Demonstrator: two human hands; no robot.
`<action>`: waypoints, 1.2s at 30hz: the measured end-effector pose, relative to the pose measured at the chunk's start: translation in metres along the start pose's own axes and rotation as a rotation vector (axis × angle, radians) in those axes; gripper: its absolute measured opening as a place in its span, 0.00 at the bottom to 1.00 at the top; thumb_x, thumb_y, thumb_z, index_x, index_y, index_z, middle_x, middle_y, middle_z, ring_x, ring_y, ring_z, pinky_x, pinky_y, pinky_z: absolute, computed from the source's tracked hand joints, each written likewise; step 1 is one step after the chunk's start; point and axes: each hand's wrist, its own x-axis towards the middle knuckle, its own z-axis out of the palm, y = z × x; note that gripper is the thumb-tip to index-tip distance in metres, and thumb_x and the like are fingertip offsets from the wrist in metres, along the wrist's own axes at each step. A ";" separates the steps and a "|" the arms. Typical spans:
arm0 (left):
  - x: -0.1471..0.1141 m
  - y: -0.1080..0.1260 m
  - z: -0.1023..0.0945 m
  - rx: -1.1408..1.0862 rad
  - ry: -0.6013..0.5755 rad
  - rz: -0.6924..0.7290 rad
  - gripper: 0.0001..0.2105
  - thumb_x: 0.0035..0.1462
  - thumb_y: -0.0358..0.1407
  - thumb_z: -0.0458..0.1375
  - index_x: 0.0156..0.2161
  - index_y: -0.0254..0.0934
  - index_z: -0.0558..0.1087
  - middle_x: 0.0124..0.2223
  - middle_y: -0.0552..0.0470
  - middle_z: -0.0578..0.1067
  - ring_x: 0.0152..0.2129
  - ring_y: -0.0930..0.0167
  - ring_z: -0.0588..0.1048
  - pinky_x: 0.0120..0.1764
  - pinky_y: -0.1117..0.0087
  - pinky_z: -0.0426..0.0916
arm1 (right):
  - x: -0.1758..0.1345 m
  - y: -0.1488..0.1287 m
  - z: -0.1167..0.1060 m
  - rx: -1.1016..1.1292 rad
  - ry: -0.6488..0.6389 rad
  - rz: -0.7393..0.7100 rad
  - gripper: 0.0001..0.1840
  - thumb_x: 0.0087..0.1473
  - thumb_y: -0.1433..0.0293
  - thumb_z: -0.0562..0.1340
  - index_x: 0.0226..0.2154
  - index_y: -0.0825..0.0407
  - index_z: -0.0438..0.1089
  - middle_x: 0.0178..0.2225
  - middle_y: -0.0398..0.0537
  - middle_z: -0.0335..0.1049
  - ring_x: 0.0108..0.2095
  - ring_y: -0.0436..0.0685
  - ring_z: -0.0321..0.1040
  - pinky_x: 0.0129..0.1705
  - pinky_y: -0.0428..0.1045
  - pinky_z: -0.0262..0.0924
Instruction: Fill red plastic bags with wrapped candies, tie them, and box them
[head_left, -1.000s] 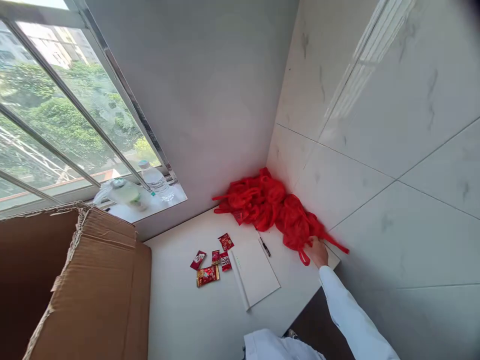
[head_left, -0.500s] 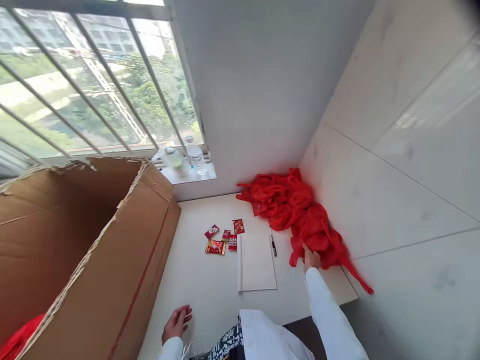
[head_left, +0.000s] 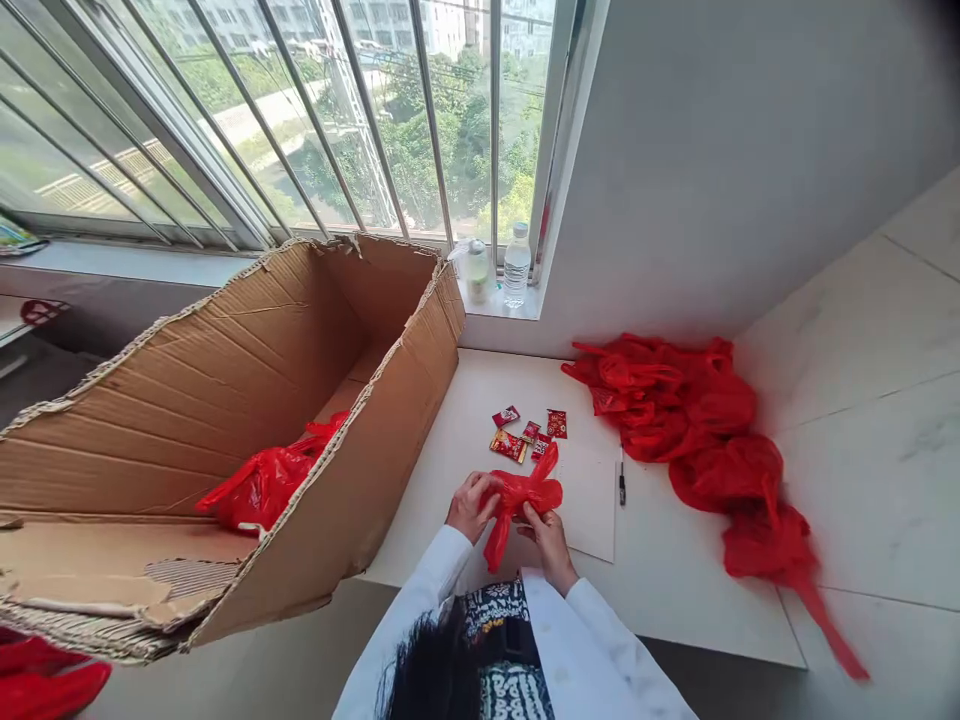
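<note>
While a barred window (head_left: 457, 140) fills the upper left of the view, a large open cardboard box (head_left: 375, 470) with ragged edges takes up the left side, a red plastic bundle (head_left: 266, 485) lying inside it. Right of the box stretches a white table (head_left: 675, 580), and along its right side, by the wall, lies a heap of red bags (head_left: 675, 390), one strap trailing toward the lower right. A white paper pad (head_left: 592, 515) lies flat near the middle, partly hidden by what the person holds.

That is a small red bag (head_left: 525, 492), gathered between both hands above the table's near part, one strip pointing up and another hanging down. The left hand (head_left: 471, 505) pinches its left end; the right hand (head_left: 550, 542) grips its near right side, thumb on top. Whether anything is inside cannot be told.

On the sill stand a clear bottle (head_left: 517, 268) and a shorter container (head_left: 478, 272). Smallest are the red packets (head_left: 509, 446), loosely clustered just beyond the held bag, and a black pen (head_left: 622, 485) beside the pad.

The step in hand appears to be working the bag's gathered plastic with the fingers; a next move would call for a light, steady pinch at both sides, since such thin film likely slips and creases easily.
</note>
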 end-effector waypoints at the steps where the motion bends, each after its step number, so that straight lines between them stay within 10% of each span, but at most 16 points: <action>1: -0.002 -0.008 0.000 0.036 -0.003 -0.010 0.09 0.56 0.29 0.52 0.41 0.38 0.71 0.43 0.48 0.72 0.42 0.68 0.71 0.48 0.64 0.66 | 0.001 0.005 0.007 -0.038 -0.033 0.006 0.27 0.42 0.48 0.59 0.32 0.54 0.69 0.30 0.52 0.75 0.29 0.56 0.72 0.30 0.50 0.67; 8: -0.005 -0.059 0.004 0.268 -0.151 -0.063 0.11 0.56 0.31 0.58 0.45 0.35 0.69 0.50 0.47 0.69 0.48 0.63 0.67 0.48 0.56 0.65 | -0.002 0.023 0.009 -0.468 -0.027 -0.127 0.12 0.47 0.60 0.57 0.29 0.52 0.66 0.24 0.46 0.70 0.24 0.55 0.67 0.27 0.51 0.63; 15: 0.017 -0.059 0.008 0.363 -0.232 -0.051 0.15 0.59 0.37 0.55 0.51 0.37 0.67 0.55 0.45 0.65 0.52 0.61 0.65 0.52 0.51 0.62 | 0.016 -0.012 0.031 -0.885 0.017 -0.500 0.20 0.52 0.62 0.56 0.46 0.53 0.65 0.48 0.55 0.65 0.49 0.63 0.57 0.52 0.58 0.52; 23: 0.026 -0.066 0.011 0.377 -0.294 -0.084 0.14 0.60 0.37 0.55 0.50 0.35 0.67 0.51 0.46 0.69 0.46 0.64 0.70 0.47 0.56 0.67 | 0.041 -0.021 0.060 -1.206 -0.083 -0.582 0.17 0.49 0.71 0.59 0.44 0.52 0.68 0.44 0.55 0.68 0.46 0.63 0.59 0.50 0.56 0.49; 36: 0.007 -0.087 -0.018 0.233 -0.156 -0.212 0.10 0.60 0.38 0.55 0.42 0.33 0.71 0.43 0.49 0.73 0.40 0.69 0.73 0.43 0.61 0.69 | 0.035 -0.007 -0.018 -1.073 0.093 -0.393 0.11 0.52 0.68 0.52 0.30 0.50 0.69 0.32 0.45 0.72 0.34 0.56 0.66 0.36 0.49 0.56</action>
